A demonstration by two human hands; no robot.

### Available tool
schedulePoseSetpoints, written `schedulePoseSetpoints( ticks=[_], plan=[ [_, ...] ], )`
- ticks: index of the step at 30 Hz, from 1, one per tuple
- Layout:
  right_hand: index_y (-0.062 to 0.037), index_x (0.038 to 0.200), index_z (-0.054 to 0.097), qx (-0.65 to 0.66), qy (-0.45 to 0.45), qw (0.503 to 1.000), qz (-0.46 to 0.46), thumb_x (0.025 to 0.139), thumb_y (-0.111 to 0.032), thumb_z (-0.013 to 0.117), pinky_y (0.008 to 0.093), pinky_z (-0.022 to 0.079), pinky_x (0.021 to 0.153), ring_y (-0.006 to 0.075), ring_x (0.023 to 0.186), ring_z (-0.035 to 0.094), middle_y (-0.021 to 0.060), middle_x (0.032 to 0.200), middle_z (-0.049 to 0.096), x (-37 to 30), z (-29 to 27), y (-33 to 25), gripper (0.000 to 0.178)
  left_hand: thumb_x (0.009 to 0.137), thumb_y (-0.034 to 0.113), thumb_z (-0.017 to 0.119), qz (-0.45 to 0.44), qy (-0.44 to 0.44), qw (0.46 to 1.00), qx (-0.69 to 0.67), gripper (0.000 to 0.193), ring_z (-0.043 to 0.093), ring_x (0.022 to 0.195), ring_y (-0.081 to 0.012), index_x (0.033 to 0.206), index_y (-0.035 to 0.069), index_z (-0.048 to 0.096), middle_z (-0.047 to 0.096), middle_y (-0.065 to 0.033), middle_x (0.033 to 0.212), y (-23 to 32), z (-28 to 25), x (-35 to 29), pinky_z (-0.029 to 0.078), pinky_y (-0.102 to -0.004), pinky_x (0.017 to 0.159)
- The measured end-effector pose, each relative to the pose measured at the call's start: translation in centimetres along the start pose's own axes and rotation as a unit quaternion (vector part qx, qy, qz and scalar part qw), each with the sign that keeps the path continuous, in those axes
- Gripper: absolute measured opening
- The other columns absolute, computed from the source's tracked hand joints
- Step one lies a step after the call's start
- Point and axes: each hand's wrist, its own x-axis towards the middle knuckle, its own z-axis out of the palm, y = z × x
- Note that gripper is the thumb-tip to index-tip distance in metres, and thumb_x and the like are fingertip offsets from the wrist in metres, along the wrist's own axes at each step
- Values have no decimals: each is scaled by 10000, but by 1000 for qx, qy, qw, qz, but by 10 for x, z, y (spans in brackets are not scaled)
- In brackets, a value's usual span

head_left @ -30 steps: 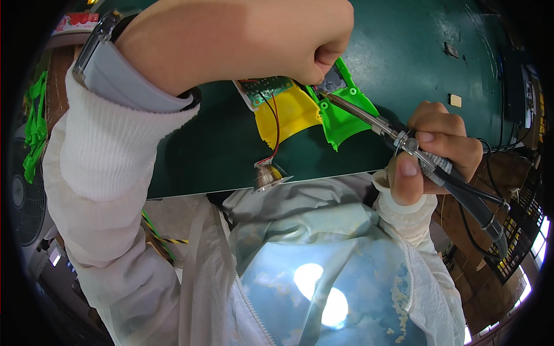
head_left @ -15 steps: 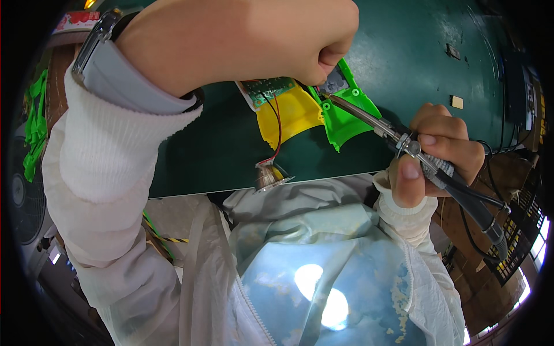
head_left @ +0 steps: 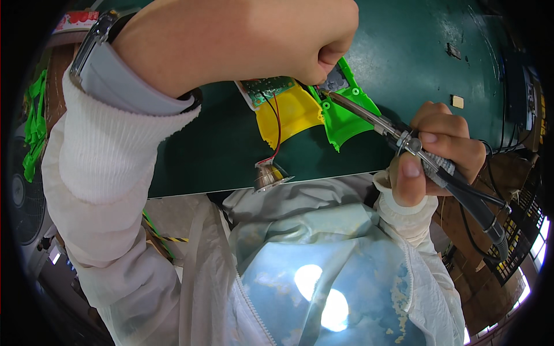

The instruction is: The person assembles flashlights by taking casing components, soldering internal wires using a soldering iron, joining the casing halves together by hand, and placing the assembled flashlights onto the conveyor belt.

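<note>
My right hand [head_left: 441, 153] is wrapped round a soldering iron [head_left: 369, 118] with a metal tube clamped along it. Its tip reaches to the inner edge of a green plastic shell half [head_left: 349, 118], beside a grey part in that shell. Over the shell's far end my left hand [head_left: 326, 43] is closed, fingers bent down and mostly hidden; what they pinch does not show. Left of the green shell lies a yellow shell half [head_left: 288, 118] bearing a green circuit board [head_left: 268, 91]. Red and black wires run from the board to a small round metal speaker [head_left: 270, 175] near the table edge.
The dark green tabletop [head_left: 202, 144] carries a small pale yellow block [head_left: 457, 101] and a dark scrap [head_left: 453, 51] to the right. A black cable hangs from the iron by a black plastic crate [head_left: 519, 222]. A fan [head_left: 26, 184] stands at the far left.
The iron's tip has shifted slightly left and away from me, toward my left fingers. Otherwise both hands and the shell halves stay about where they were.
</note>
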Motion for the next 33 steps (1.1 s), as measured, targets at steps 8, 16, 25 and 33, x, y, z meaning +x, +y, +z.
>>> schedulePoseSetpoints(
  ticks=[8,16,25,33],
  plan=[
    [-3,819,471,6,3,1000,1,578,-49,640,254,333,438,135,487,408,97,667,487,0,0,-1,298,735,54,444,-19,11,1000,9,228,266,399,-186,550,-76,418,326,-125,443,3,2,-2,335,-303,426],
    [-12,830,452,-10,15,1000,6,579,-37,639,262,327,433,140,485,402,97,670,487,-3,3,-1,314,734,53,447,8,17,1000,2,226,275,403,-193,551,-75,413,326,-127,447,1,1,1,339,-309,434],
    [-26,847,402,0,14,999,-42,645,-76,633,266,292,403,132,467,377,99,688,457,-9,-4,-8,311,728,56,454,13,44,999,-2,200,298,426,-212,590,-87,436,357,-155,486,-2,1,-8,361,-313,464],
    [-50,738,337,-89,170,978,-75,638,-220,525,257,203,386,126,400,276,52,555,332,-27,-37,-9,273,756,99,466,93,130,987,12,218,380,559,-231,602,-56,460,388,-133,545,-13,18,9,382,-339,592]
  ],
)
